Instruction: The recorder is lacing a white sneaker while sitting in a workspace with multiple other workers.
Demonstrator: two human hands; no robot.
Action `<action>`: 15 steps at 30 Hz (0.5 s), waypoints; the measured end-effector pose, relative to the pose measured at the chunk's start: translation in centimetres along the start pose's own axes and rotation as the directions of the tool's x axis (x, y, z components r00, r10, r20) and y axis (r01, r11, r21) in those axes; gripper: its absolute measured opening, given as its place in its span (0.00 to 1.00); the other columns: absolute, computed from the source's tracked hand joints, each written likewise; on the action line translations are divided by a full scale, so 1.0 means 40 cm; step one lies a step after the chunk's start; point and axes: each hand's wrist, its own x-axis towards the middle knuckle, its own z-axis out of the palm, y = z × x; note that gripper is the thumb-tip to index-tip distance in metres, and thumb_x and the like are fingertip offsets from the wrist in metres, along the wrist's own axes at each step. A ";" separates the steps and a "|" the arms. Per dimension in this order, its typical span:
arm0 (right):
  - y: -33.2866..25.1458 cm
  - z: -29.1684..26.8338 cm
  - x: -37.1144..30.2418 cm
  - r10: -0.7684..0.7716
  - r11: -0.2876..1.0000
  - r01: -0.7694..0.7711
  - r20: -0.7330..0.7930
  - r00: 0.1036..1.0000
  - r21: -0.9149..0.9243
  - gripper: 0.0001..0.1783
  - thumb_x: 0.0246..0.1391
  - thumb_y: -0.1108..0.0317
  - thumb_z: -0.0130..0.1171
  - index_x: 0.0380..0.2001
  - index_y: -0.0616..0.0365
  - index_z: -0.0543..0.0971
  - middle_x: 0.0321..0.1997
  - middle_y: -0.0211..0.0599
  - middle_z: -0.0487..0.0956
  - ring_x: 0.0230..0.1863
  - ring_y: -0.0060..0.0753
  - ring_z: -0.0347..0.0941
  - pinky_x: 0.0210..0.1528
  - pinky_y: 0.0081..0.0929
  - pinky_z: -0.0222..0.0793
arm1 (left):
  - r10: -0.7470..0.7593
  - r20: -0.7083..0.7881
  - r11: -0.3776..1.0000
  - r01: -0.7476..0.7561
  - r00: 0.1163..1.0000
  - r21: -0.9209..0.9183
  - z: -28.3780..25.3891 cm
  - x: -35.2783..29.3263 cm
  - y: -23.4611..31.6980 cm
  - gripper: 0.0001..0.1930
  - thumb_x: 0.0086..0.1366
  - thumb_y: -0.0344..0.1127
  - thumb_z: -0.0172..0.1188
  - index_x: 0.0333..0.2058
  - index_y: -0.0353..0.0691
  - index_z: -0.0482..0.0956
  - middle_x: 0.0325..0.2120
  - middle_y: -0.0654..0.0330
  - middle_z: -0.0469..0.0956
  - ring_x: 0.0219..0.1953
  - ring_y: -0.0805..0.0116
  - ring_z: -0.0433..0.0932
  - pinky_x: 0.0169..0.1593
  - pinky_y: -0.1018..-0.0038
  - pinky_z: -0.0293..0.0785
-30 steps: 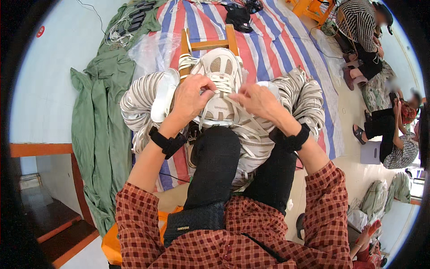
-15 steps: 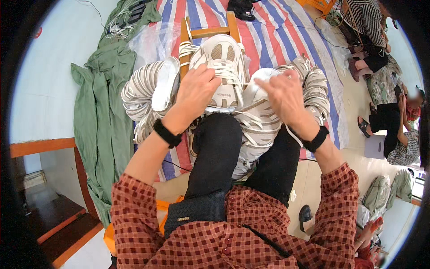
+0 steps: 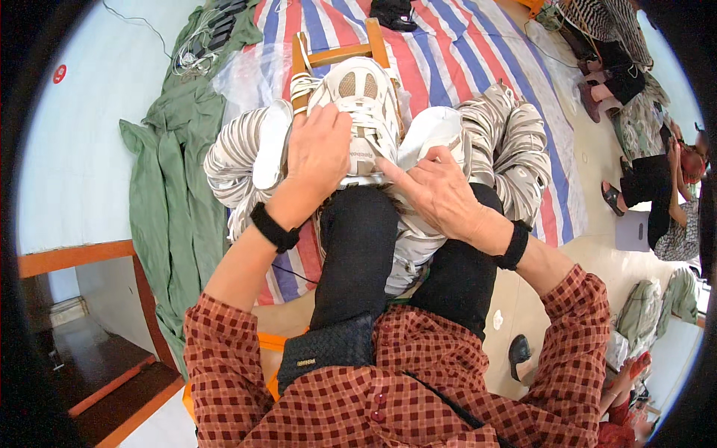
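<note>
We sit on a floor with a striped sheet [image 3: 463, 45] spread over it; a green cloth [image 3: 168, 194] lies left of the white shoe [image 3: 362, 112]; a wooden frame [image 3: 336, 54] stands just behind the shoe. We count one laced shoe, two loose white insoles [image 3: 270, 145], two hands, and two other people far to its right. The shoe rests by our knees; its long way runs away from us, toe pointing far. Our left hand [image 3: 317, 153] lies flat on the shoe's left side, fingers bent over it; our right hand [image 3: 437, 190] touches the laces with one straight finger, gripping nothing we can see.
</note>
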 end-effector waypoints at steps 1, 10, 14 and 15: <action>-0.002 0.001 0.000 0.066 0.995 -0.063 -0.024 0.998 0.082 0.25 0.45 0.73 0.53 0.50 0.57 0.67 0.19 0.29 0.69 0.25 0.31 0.68 0.42 0.31 0.58 | 0.009 0.000 1.000 -0.009 1.000 0.000 0.001 0.007 0.001 0.04 0.52 0.32 0.56 0.26 0.41 0.73 0.30 0.57 0.69 0.36 0.59 0.70 0.37 0.66 0.66; 0.022 0.025 0.046 0.378 0.892 -0.384 0.069 0.923 0.241 0.14 0.49 0.64 0.56 0.38 0.59 0.72 0.12 0.41 0.72 0.19 0.45 0.71 0.27 0.37 0.66 | 0.082 0.058 0.989 -0.075 0.995 -0.125 0.021 0.048 -0.019 0.02 0.53 0.29 0.52 0.27 0.41 0.73 0.24 0.55 0.71 0.33 0.54 0.72 0.36 0.62 0.68; 0.015 0.013 0.077 0.411 0.864 -0.407 0.051 0.910 0.295 0.13 0.48 0.60 0.57 0.29 0.59 0.75 0.12 0.42 0.73 0.19 0.47 0.72 0.25 0.40 0.67 | -0.009 0.265 0.975 0.067 0.964 -0.210 0.020 0.078 -0.058 0.04 0.49 0.26 0.52 0.24 0.39 0.76 0.23 0.54 0.76 0.31 0.54 0.75 0.34 0.62 0.71; 0.013 0.004 0.086 0.413 0.859 -0.440 0.153 0.898 0.262 0.14 0.48 0.58 0.56 0.27 0.59 0.74 0.15 0.44 0.74 0.22 0.48 0.73 0.28 0.41 0.65 | -0.018 0.379 0.954 0.129 0.925 -0.269 0.019 0.089 -0.077 0.05 0.48 0.26 0.51 0.22 0.38 0.76 0.22 0.52 0.77 0.30 0.53 0.76 0.33 0.63 0.72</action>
